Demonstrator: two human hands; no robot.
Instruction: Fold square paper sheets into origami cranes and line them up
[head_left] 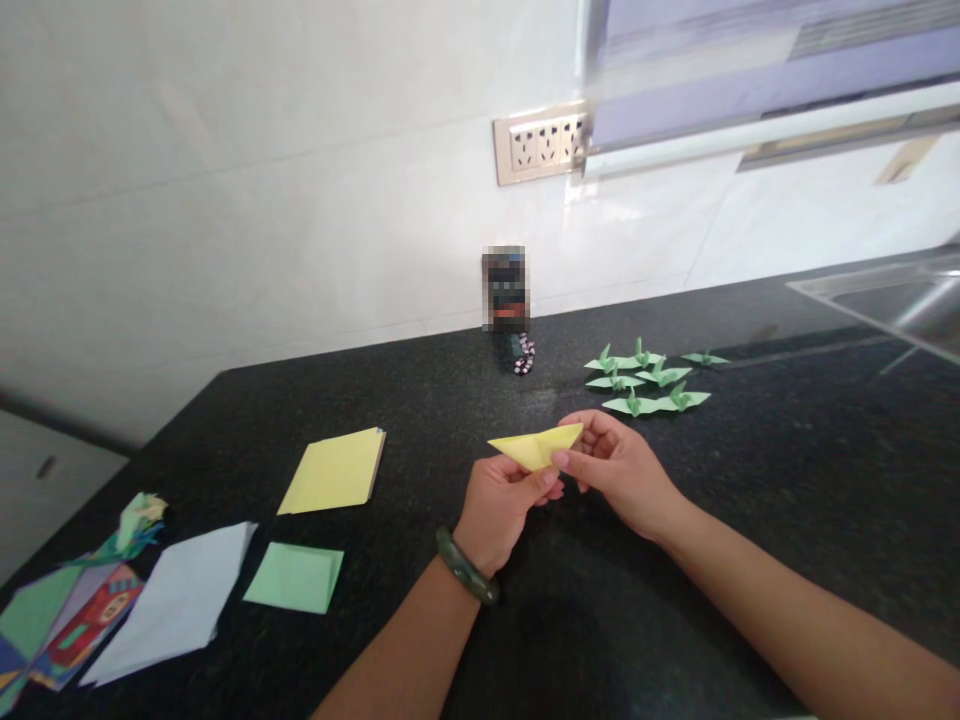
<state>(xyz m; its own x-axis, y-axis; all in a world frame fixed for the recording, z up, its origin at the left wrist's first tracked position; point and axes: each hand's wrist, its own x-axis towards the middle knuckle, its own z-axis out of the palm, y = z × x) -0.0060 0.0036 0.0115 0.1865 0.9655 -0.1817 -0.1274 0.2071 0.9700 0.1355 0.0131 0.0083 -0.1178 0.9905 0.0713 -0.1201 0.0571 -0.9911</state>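
We see a pale tiled wall (262, 180) across the back, with a speckled black countertop (435, 400) running along its foot. A purple-and-white panel (712, 60), smeared by blur, fills the upper right, and we find the corner of a metal sink (808, 289) at the right edge. White sheets (176, 595) lie in a pile at lower left, beside colourful printed paper (97, 620). Over the counter's middle, our right hand (622, 475) and left hand (495, 505) hold one folded yellow paper (532, 447) between them: the left pinches its lower edge between thumb and fingers, and the right thumb presses near its right end. To their left we have a stack of yellow paper (334, 472), and nearer us a folded green sheet (292, 577). A triple socket plate (540, 145) sits on the wall, above a dark, pixelated upright object (506, 288). We wear a dark green bangle (465, 567) on the left wrist. Seven green paper cranes (635, 402) rest beyond the right hand, one apart from the rest; smallest is a beaded loop (523, 368).
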